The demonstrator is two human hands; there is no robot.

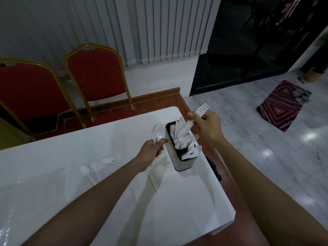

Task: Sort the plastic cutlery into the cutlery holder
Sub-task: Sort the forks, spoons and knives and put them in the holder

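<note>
A dark, metal-sided cutlery holder stands near the right edge of the white table, packed with white plastic knives, forks and spoons. My right hand hovers just beyond and above the holder, pinching a white fork with its tines up. Just left of the holder, my left hand grips a small bunch of white cutlery, spoon bowls showing on top. Several loose white spoons lie on the table to the left.
Two red chairs with gold frames stand behind the table. The table's right edge drops to a red-brown border and a pale tiled floor with a striped mat. A dark object sits at the table's right edge.
</note>
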